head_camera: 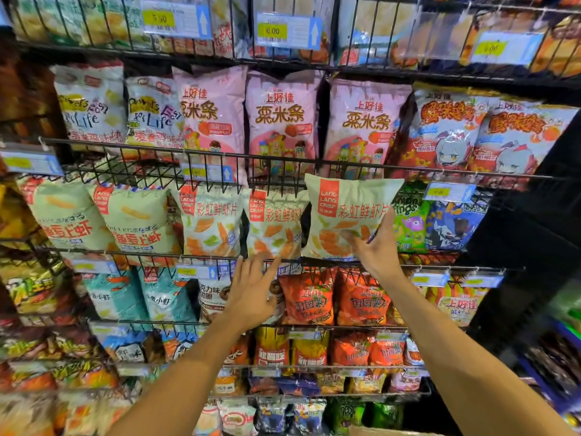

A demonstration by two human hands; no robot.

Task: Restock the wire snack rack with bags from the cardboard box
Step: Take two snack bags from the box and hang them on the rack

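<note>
The bag [349,215], pale green, is up in front of the rack's [125,149] third tier. The right hand [377,247] pinches its lower right corner. Its top edge sits just under the upper rail [440,172] and its bottom meets the tier's own rail [440,265]. It covers the slot between two matching bags [213,220] and an onion-ring bag [408,215], so the room behind is hidden. The left hand [251,291] holds nothing, its fingers spread with the tips at the rail under the nearer matching bag. Whether they touch it is unclear. The box [386,432] is a tan sliver, cut off at the bottom edge.
</note>
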